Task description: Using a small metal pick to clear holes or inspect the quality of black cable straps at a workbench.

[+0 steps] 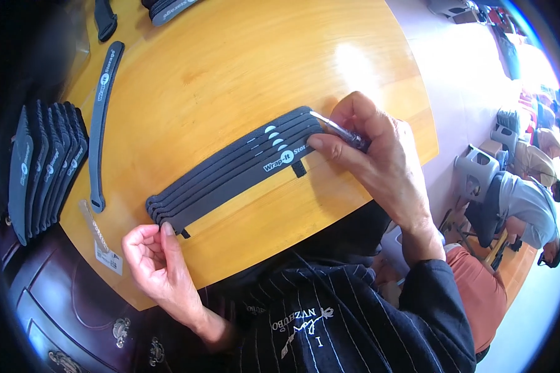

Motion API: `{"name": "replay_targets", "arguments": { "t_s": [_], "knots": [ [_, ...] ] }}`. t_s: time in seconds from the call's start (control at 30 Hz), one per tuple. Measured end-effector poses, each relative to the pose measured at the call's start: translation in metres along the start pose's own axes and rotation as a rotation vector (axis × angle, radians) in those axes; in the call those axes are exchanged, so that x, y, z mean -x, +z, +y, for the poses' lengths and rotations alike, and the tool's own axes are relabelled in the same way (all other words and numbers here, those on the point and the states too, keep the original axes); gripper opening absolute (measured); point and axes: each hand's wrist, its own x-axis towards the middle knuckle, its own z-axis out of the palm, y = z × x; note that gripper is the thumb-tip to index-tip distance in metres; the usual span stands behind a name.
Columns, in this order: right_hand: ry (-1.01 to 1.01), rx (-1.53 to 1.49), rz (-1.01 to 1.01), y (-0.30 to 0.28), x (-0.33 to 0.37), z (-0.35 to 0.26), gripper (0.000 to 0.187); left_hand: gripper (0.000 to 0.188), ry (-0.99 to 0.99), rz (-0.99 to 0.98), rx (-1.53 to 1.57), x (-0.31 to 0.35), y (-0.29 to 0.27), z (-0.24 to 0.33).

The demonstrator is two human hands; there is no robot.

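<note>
Lying btwn hands (152, 261), strap bundle (236, 168)

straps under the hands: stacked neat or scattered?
Stacked neat: the straps lie flat, fanned edge to edge, left hand at one end, right hand at the other.

Beyond the bundle of grey straps (230, 168), the middle and far right of the wooden bench (242, 56) lie bare, wide enough for a hand to pass. To the left the way is narrowed by a single long strap (103, 118) and, at the edge, a row of stacked straps (43, 161). Near the front left edge a clear plastic tag (99, 239) lies beside the left hand (152, 258), and the right hand (373, 149) blocks the bundle's right end
</note>
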Motion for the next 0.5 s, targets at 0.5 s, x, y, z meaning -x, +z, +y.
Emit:
{"name": "replay_targets", "arguments": {
  "t_s": [0.5],
  "knots": [
    [0.068, -0.093, -0.082, 0.0, -0.009, -0.001, 0.017, 0.011, -0.434, -0.184, 0.169, -0.015, -0.019, 0.02]
  ]
}}
